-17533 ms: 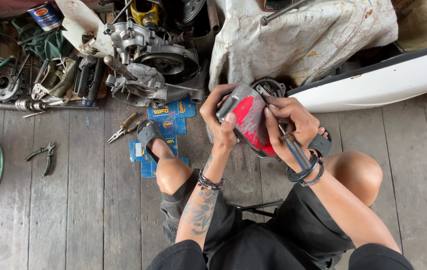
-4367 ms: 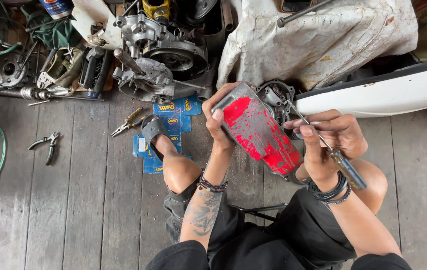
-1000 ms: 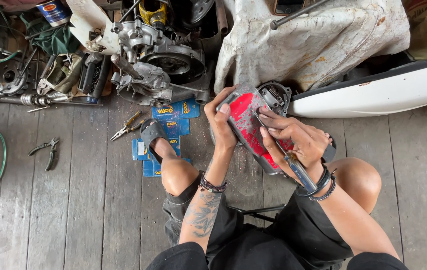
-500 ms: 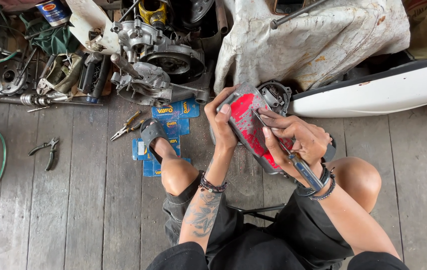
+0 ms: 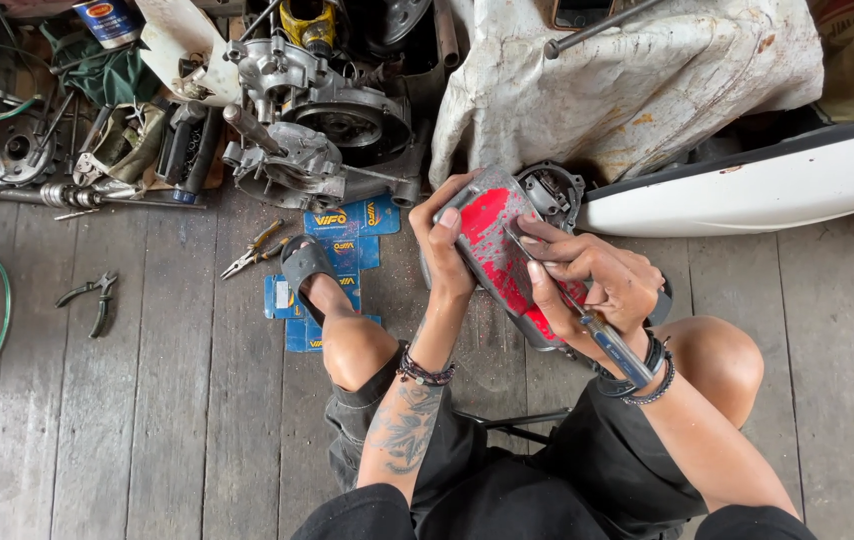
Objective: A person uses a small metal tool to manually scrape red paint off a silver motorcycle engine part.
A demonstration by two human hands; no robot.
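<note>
The left hand (image 5: 447, 240) grips the upper end of a red cover (image 5: 502, 260), fingers curled round its edge, holding it tilted over the person's lap, between the knees. The right hand (image 5: 597, 280) is clenched on a scraper (image 5: 577, 310), a thin metal blade with a blue-and-clear handle, whose tip lies flat against the cover's painted face. To scrape well here, I judge the blade should stay at a low angle to the surface and work in short strokes away from the left hand's thumb, which rests close to the blade's path; the left hand's firm hold keeps the cover from twisting. The cover is an elongated, rounded metal casing; its red paint is patchy, with bare grey metal showing at the upper end and along the edges. Just beyond the cover stands a round dark metal part (image 5: 552, 190), and beyond that a stained, crumpled white cloth (image 5: 637, 90). Left of the cover lie flattened blue cartons (image 5: 347, 235) under a sandalled foot, pliers (image 5: 252, 250), and a cast aluminium engine case (image 5: 317, 130), dull and greasy, on weathered grey planks (image 5: 147, 400).
</note>
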